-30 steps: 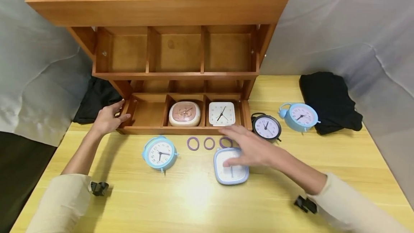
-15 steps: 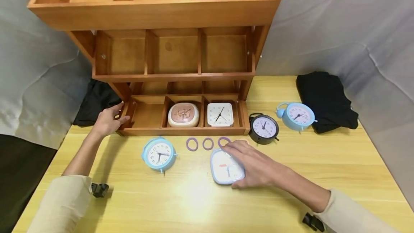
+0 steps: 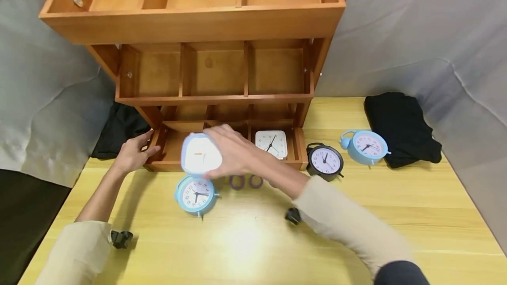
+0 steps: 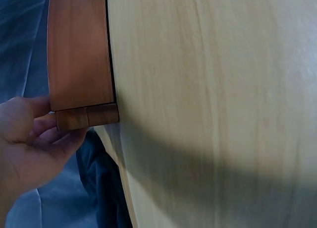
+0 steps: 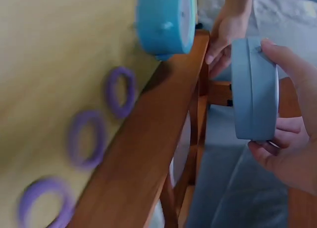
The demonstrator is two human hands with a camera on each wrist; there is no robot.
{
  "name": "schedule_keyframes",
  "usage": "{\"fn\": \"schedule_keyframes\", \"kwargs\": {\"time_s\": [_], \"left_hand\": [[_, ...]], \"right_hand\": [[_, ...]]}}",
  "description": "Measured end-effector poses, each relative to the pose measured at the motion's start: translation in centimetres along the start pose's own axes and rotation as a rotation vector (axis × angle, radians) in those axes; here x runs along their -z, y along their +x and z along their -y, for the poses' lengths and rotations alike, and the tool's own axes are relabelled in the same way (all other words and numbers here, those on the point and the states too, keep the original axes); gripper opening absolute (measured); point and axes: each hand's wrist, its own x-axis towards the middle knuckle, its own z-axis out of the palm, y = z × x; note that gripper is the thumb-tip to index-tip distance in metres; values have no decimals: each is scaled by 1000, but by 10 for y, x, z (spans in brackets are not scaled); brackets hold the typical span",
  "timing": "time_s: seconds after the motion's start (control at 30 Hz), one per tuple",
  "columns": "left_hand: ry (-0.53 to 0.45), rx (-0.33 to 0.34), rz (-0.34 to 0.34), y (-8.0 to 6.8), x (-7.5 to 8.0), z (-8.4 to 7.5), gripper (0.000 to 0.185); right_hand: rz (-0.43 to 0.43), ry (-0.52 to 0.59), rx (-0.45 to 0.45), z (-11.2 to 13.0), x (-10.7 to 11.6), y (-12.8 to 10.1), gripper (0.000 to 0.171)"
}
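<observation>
The fingers [image 5: 277, 52] of the right hand [image 3: 233, 153] are curled round the pale blue square clock with a white face [image 3: 200, 155], with the thumb on the other edge, so the hand grips it tight. A moment ago this clock lay flat on the yellow wooden table [image 3: 356, 206] with the hand on top of it. Now it is lifted up and has moved left, and it hangs in the air just over the front of the left box in the bottom row of the brown wooden shelf [image 3: 222, 99]. The arm now covers the pink clock in the middle box. Below the held clock stands the round blue clock with little feet [image 3: 195, 194], where it was before. Two purple rings [image 3: 236, 182] show beside the arm; the third is hidden. The left hand [image 3: 132, 152] has stayed put, its fingers [image 4: 62, 139] bent loosely round the left corner of the shelf's bottom row. The white square clock [image 3: 271, 143] sits in the right box, and the black round clock [image 3: 325, 160] stands just beside the shelf.
</observation>
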Motion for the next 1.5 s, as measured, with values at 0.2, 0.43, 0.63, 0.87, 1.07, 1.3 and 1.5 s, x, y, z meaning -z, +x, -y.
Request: {"fn": "schedule_keyframes", "kwargs": {"time_s": [0.2,0.43,0.63,0.87,1.07,1.3,1.5], "left_hand": [[-62,-9,-42,-3,-6,7,58],[-80,13,-44,-5,-8,5,56],[-90,22,-20,-4,-7,1,57],[-81,27,-34,-2,-5,0,56],[-77,38,-36,1,-2,2,56],[-61,17,-29,7,-4,1,57],[-44,24,-50,-1,-1,4,57]], "right_hand": [[27,-70,-56,11,-27,74,103],[104,-77,-127,9,-60,112,98],[152,-104,-190,-1,-70,118,97],[192,-168,-140,0,-75,123,97],[254,-152,-165,-3,-73,128,99],[314,-107,-245,-4,-68,124,98],[234,-113,-48,3,-44,82,90]]}}
